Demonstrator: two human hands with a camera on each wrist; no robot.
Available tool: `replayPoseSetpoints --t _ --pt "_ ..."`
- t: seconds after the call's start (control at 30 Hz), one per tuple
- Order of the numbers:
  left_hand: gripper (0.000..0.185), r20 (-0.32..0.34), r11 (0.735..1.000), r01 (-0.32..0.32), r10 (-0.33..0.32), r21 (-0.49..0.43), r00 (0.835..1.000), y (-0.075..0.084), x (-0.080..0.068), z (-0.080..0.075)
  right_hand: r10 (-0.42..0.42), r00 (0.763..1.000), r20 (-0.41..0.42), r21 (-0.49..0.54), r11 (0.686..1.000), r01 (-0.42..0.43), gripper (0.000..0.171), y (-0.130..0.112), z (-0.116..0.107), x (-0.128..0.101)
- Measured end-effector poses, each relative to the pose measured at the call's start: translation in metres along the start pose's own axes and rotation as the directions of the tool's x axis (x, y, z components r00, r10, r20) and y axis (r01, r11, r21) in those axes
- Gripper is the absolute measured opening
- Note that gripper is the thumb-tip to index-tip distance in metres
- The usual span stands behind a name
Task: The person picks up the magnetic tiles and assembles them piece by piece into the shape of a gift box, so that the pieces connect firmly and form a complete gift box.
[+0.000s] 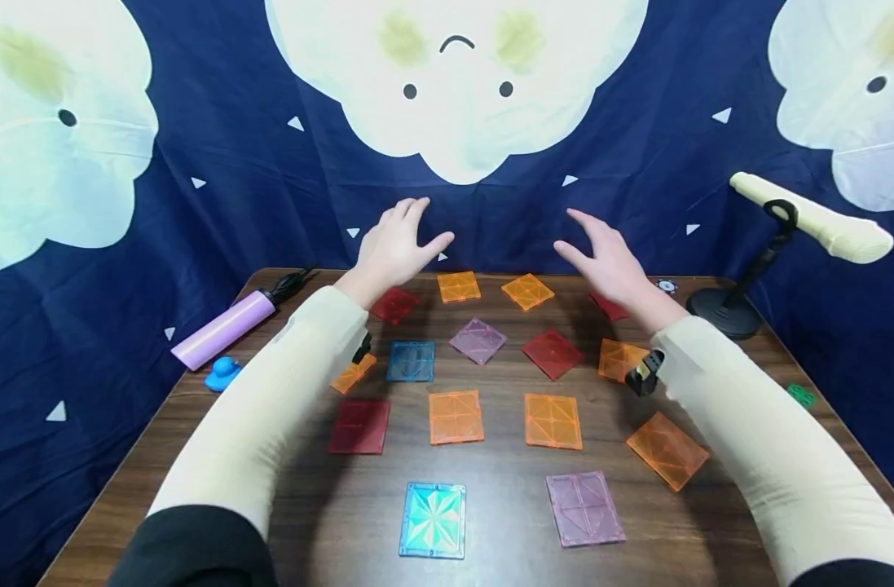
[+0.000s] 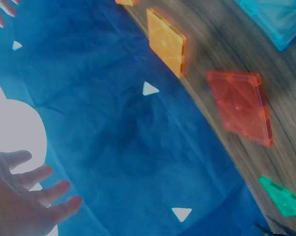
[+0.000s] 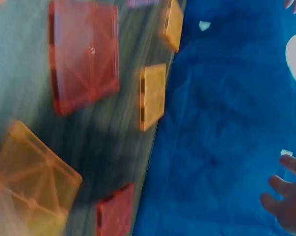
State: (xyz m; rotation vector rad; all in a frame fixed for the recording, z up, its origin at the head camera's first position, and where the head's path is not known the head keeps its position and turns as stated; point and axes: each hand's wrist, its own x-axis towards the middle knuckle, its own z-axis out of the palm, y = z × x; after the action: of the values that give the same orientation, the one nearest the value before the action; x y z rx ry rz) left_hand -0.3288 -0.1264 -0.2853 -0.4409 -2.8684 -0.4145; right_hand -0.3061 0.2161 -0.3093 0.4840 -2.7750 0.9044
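Both hands are held above the far edge of the worktop [image 1: 491, 505] with fingers spread and nothing in the grip: the left hand [image 1: 397, 244] over a red tile [image 1: 394, 305], the right hand [image 1: 608, 261] over another red tile [image 1: 608, 307]. Two orange tiles [image 1: 459, 286] lie between them. For a clean pick, each hand is best lowered straight onto one tile, so that neighbouring tiles are not knocked.

From the head view, my left forearm [image 1: 300, 367] covers part of an orange tile [image 1: 353, 373] at about nine o'clock on the table, and my right hand [image 1: 614, 265] hides most of a red tile [image 1: 609, 308] at one o'clock. In the right wrist view the tiles are smeared with motion blur, and the hand is cut off at the four o'clock edge. The left wrist view crops my left hand [image 2: 20, 206] at seven o'clock and a blue tile [image 2: 280, 19] at one o'clock.
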Motion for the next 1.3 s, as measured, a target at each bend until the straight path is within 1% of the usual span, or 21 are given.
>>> replayPoseSetpoints --t 0.07,0.13,0.23,0.3,0.37,0.47,0.53,0.6,0.67,0.73,0.8,0.9,0.97,1.03,1.13,1.2,1.3 --pt "0.081 -0.008 0.999 -0.05 0.049 -0.022 0.999 0.001 -0.011 0.0 -0.026 0.999 -0.047 0.1 0.994 0.031 0.067 -0.002 0.002 -0.011" --pt "0.073 -0.011 0.994 -0.101 0.101 -0.035 0.995 0.002 -0.023 0.001 -0.045 0.995 -0.092 0.178 0.982 0.06 0.056 -0.004 0.005 -0.023" --pt "0.061 -0.014 0.984 -0.168 0.168 -0.06 0.986 0.003 -0.042 0.005 -0.06 0.991 -0.117 0.269 0.959 0.09 0.045 -0.007 0.012 -0.043" --pt "0.054 0.006 0.976 -0.197 0.199 -0.089 0.98 0.003 -0.057 0.01 -0.066 0.993 -0.1 0.309 0.946 0.094 0.04 -0.009 0.018 -0.057" --pt "0.05 0.034 0.966 -0.224 0.23 -0.127 0.973 0.004 -0.072 0.018 -0.077 0.995 -0.067 0.332 0.938 0.095 0.038 -0.008 0.024 -0.071" --pt "0.044 0.096 0.946 -0.247 0.271 -0.21 0.958 0.006 -0.095 0.031 -0.102 0.995 -0.003 0.332 0.938 0.097 0.036 -0.006 0.033 -0.091" --pt "0.042 0.15 0.929 -0.26 0.305 -0.264 0.94 0.007 -0.109 0.04 -0.127 0.99 0.052 0.317 0.943 0.105 0.036 -0.002 0.041 -0.103" --pt "0.043 0.216 0.914 -0.26 0.335 -0.311 0.917 0.007 -0.123 0.05 -0.156 0.981 0.118 0.3 0.947 0.115 0.037 0.001 0.049 -0.114" --pt "0.047 0.275 0.905 -0.262 0.36 -0.336 0.891 0.008 -0.135 0.058 -0.18 0.966 0.186 0.271 0.954 0.125 0.04 0.004 0.057 -0.124" --pt "0.053 0.318 0.899 -0.286 0.391 -0.331 0.864 0.009 -0.145 0.066 -0.204 0.945 0.257 0.221 0.964 0.149 0.045 0.007 0.065 -0.133" --pt "0.06 0.343 0.899 -0.301 0.405 -0.319 0.848 0.01 -0.152 0.072 -0.223 0.924 0.31 0.166 0.97 0.178 0.051 0.009 0.07 -0.14" --pt "0.068 0.368 0.903 -0.321 0.412 -0.285 0.833 0.013 -0.158 0.08 -0.236 0.902 0.363 0.092 0.972 0.217 0.062 0.008 0.076 -0.147" --pt "0.071 0.39 0.908 -0.322 0.409 -0.27 0.825 0.015 -0.16 0.084 -0.242 0.891 0.383 0.057 0.969 0.239 0.066 0.007 0.078 -0.148" --pt "0.07 0.397 0.908 -0.332 0.411 -0.255 0.821 0.017 -0.161 0.087 -0.248 0.884 0.396 0.039 0.967 0.253 0.066 0.005 0.08 -0.148" --pt "0.068 0.394 0.904 -0.352 0.423 -0.242 0.816 0.02 -0.162 0.093 -0.263 0.875 0.406 0.027 0.961 0.276 0.062 0.002 0.082 -0.146" --pt "0.066 0.39 0.902 -0.361 0.429 -0.237 0.815 0.022 -0.162 0.095 -0.267 0.873 0.407 0.028 0.96 0.28 0.06 0.001 0.084 -0.145" --pt "0.066 0.391 0.897 -0.379 0.44 -0.225 0.809 0.027 -0.163 0.097 -0.266 0.875 0.406 0.023 0.959 0.281 0.059 -0.002 0.086 -0.144"
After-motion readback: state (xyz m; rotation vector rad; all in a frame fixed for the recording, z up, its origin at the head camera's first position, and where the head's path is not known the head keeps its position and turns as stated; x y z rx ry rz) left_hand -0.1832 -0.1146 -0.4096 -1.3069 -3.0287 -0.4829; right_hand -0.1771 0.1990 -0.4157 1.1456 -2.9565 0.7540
